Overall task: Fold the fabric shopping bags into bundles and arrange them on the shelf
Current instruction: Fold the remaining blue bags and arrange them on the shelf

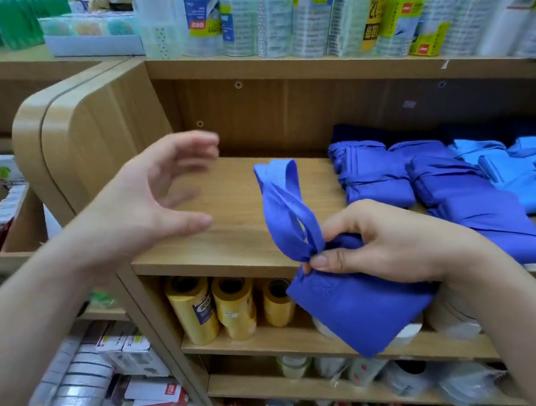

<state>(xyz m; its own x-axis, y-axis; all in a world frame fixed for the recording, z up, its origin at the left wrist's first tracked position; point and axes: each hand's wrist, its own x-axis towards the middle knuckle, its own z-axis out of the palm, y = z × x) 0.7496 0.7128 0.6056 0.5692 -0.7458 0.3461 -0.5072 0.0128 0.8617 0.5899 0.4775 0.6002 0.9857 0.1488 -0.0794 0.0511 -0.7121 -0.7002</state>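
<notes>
shelf (228,231): wooden, blue bundles (460,199) on its right part | bag (358,312): blue, folded, before shelf edge, below right hand (391,244) | grip: pinches bag at base of handles (281,197) | left hand (153,197): spread, apart

The left hand (157,194) and right hand (388,244) are bare, with bare forearms (21,306) and short nails.

Light wood shelf (225,203) with a rounded left corner. Sitting right on it, over on the right side: royal-blue folded bundles (380,180) wrapped in their own straps (345,179), packed side by side, then lighter blue bundles (524,183) just beside those, running off the right edge.
</notes>
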